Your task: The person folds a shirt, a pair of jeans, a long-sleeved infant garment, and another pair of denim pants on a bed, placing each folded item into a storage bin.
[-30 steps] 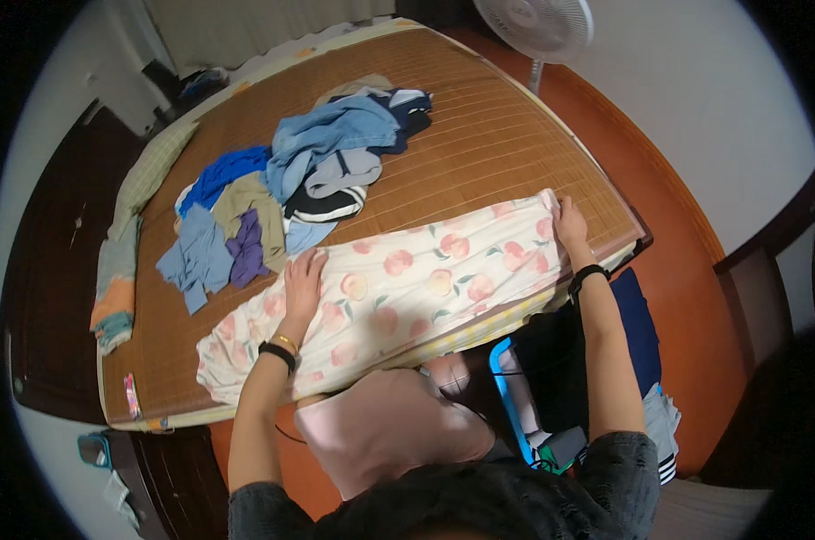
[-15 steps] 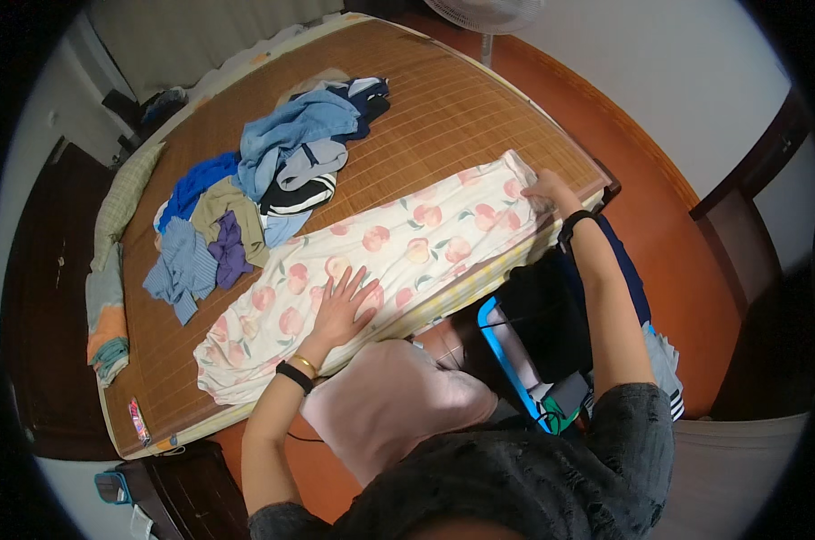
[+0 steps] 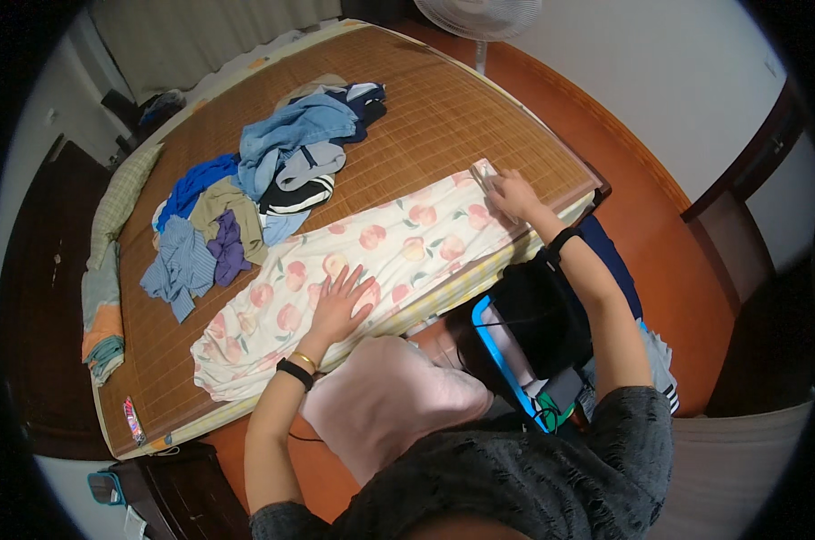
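A long white cloth with a pink peach print (image 3: 414, 249) lies spread along the near edge of the bed. My left hand (image 3: 337, 310) rests flat on its middle, fingers spread, holding nothing. At the cloth's right end my right hand (image 3: 513, 195) is closed on the end hem, which is turned over inward there. The fingertips of that hand are partly hidden. Whether the cloth is a garment or a sheet I cannot tell.
A heap of clothes (image 3: 291, 135) with denim, blue, olive and purple pieces lies on the bed mat (image 3: 425, 99). A pink cloth (image 3: 398, 387) covers my lap. Beside me stands a blue-rimmed container (image 3: 506, 360) with dark clothes. A fan (image 3: 480, 18) stands beyond the bed.
My right hand has moved left and inward with the cloth's right end, so the cloth looks shorter there. My left hand stays flat in place.
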### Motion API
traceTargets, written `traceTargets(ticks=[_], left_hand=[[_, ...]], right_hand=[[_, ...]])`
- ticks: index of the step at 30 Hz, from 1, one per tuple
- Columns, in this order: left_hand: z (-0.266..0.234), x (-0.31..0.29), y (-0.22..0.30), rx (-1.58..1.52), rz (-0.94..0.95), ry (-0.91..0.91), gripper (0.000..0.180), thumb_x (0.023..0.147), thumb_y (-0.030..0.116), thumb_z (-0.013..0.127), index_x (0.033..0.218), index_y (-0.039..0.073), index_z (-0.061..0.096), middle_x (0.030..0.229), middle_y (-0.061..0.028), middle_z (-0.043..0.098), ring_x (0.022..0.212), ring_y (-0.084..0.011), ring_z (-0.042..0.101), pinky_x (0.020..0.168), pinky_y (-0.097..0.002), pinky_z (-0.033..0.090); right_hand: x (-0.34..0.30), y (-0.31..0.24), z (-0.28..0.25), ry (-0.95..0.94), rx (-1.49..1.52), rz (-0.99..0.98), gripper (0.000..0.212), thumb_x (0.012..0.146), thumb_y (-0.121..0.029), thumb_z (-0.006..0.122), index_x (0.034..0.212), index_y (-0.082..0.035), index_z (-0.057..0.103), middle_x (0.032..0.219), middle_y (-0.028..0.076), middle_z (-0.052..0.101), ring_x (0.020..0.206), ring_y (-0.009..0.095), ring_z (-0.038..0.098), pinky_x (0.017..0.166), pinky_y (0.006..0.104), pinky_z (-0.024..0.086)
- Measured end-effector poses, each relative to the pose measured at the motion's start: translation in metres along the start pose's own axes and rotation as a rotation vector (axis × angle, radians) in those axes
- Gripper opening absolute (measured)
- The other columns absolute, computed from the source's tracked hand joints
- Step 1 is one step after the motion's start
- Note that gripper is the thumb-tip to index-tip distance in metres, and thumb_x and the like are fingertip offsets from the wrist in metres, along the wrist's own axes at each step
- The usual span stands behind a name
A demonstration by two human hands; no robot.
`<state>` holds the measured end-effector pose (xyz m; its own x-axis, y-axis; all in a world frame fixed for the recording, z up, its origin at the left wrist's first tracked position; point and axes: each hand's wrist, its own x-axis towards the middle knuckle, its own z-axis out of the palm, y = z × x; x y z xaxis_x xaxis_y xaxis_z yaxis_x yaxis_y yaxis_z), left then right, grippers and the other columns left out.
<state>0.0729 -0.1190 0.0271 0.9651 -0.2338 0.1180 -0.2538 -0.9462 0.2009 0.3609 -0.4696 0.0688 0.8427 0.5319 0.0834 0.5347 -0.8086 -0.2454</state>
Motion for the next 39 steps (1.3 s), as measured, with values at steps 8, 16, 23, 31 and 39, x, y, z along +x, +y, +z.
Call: traceTargets(ticks=[8, 16, 23, 31, 39], left_hand=[[-0.004, 0.005, 0.005, -0.006, -0.004, -0.007, 0.053, 0.086, 0.036, 0.057, 0.136, 0.022, 0.042, 0.146, -0.0076, 0.032, 0.137, -0.0313, 0.023, 0.108, -0.0543, 0.019], [-0.007, 0.002, 0.005, -0.041, -0.002, -0.007, 0.053, 0.086, 0.033, 0.057, 0.135, 0.019, 0.043, 0.145, -0.0089, 0.032, 0.136, -0.0321, 0.023, 0.108, -0.0529, 0.018], [0.003, 0.001, -0.001, -0.008, 0.003, 0.048, 0.050, 0.086, 0.036, 0.056, 0.134, 0.022, 0.045, 0.144, -0.0068, 0.035, 0.136, -0.0301, 0.026, 0.108, -0.0527, 0.019], [0.006, -0.008, -0.005, -0.075, -0.006, 0.091, 0.049, 0.088, 0.040, 0.050, 0.133, 0.022, 0.045, 0.144, -0.0078, 0.036, 0.135, -0.0308, 0.026, 0.109, -0.0527, 0.017], [0.005, -0.001, 0.000, -0.088, 0.026, 0.103, 0.049, 0.088, 0.039, 0.050, 0.133, 0.020, 0.046, 0.144, -0.0081, 0.036, 0.135, -0.0313, 0.026, 0.109, -0.0532, 0.017]], right_hand=[[0.002, 0.014, 0.049, -0.005, -0.117, 0.051, 0.062, 0.093, -0.053, 0.030, 0.145, -0.021, 0.024, 0.153, 0.000, 0.015, 0.140, 0.034, 0.012, 0.110, 0.0554, 0.013], [0.007, 0.020, 0.063, 0.097, 0.066, 0.069, 0.047, 0.096, -0.047, 0.026, 0.138, -0.031, 0.039, 0.151, 0.007, 0.019, 0.139, 0.036, 0.013, 0.111, 0.0535, 0.011], [0.040, 0.043, 0.056, 0.130, 0.336, 0.238, 0.027, 0.083, -0.015, 0.056, 0.108, -0.016, 0.065, 0.114, 0.013, 0.058, 0.107, 0.031, 0.053, 0.090, 0.0424, 0.042], [0.037, -0.019, 0.026, 0.130, 0.057, 0.047, 0.036, 0.076, -0.012, 0.062, 0.111, -0.014, 0.061, 0.098, 0.021, 0.060, 0.092, 0.037, 0.059, 0.077, 0.0419, 0.048], [0.022, -0.033, 0.024, -0.055, 0.118, -0.263, 0.067, 0.078, -0.023, 0.064, 0.139, -0.013, 0.036, 0.124, 0.019, 0.049, 0.119, 0.037, 0.043, 0.094, 0.0434, 0.039]])
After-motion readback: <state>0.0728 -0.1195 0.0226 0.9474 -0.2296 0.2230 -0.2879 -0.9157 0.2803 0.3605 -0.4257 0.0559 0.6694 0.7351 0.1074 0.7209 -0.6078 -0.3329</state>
